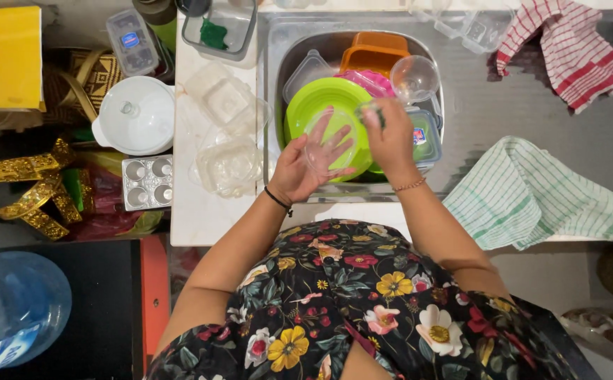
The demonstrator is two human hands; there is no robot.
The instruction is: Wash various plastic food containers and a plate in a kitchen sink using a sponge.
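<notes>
At the centre of the frame, over the sink (454,91), the left hand (306,165) cradles a clear plastic lid (329,144) with fingers spread while the right hand (391,137) pinches a sponge (371,111) (barely visible); scrubbing probably goes best with that steady backing.

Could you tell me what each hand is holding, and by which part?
Left hand cups a clear plastic lid from underneath; right hand pinches something small and green, too blurred to identify.
</notes>
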